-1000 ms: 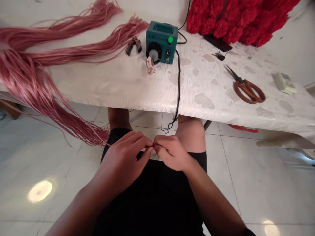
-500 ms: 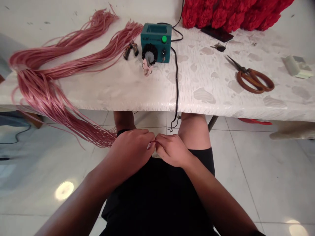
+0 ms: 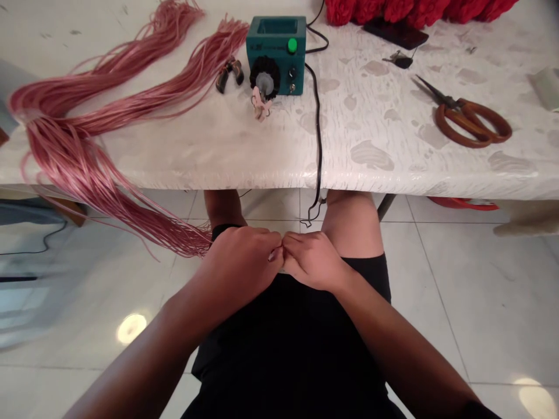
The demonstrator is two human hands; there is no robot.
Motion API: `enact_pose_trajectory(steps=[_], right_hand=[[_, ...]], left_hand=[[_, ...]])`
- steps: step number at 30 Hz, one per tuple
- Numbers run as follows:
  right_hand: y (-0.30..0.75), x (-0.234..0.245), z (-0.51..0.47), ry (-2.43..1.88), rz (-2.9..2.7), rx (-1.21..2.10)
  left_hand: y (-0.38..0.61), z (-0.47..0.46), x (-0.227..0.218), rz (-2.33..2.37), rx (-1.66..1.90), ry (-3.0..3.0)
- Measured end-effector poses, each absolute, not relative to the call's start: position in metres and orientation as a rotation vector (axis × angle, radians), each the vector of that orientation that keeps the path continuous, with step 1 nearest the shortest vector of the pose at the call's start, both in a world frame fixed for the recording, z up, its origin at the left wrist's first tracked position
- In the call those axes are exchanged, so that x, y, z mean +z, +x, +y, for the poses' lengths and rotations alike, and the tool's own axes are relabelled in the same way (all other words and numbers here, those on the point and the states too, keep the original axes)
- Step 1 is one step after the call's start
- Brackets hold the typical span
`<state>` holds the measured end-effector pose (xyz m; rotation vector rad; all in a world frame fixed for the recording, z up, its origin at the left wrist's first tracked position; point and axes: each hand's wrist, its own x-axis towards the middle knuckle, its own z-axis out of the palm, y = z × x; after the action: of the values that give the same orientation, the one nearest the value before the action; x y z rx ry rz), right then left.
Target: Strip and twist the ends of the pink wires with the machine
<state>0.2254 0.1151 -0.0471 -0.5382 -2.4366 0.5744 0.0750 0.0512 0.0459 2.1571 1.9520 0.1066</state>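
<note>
My left hand (image 3: pixel 248 253) and my right hand (image 3: pixel 312 259) meet above my lap, their fingertips pinched together and touching. Both are closed on a thin pink cord, almost wholly covered by the fingers now. A long bundle of glossy pink cords (image 3: pixel 109 195) lies across the table's left side and hangs over the front edge. Its lower tips run up to my left wrist and vanish behind it.
On the table (image 3: pixel 174 157) stands a teal motor box (image 3: pixel 276 55) with a green button and a pink clip. Black pliers (image 3: pixel 229 74) lie left of it, a black cable (image 3: pixel 318 134) right. Scissors (image 3: pixel 474 119), a phone (image 3: pixel 395 33) and red fabric flowers (image 3: pixel 419 10) are further right.
My hands have drawn closer, and the reddish strand seen between the fingertips is now covered. The view has tilted down a little, so the table's things sit higher in the picture.
</note>
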Motion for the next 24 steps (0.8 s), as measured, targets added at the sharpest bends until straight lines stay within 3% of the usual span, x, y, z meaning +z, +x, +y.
enact_pose_trajectory(steps=[17, 24], right_hand=[[0.2302, -0.0426, 0.1152, -0.545, -2.343, 0.511], [0.2291, -0.0423, 0.1158, -0.612, -2.346, 0.698]], left_hand=[[0.0733, 0.0548, 0.0433, 1.852, 0.447, 1.878], [0.0671, 0.0537, 0.0419, 1.811, 0.503, 2.028]])
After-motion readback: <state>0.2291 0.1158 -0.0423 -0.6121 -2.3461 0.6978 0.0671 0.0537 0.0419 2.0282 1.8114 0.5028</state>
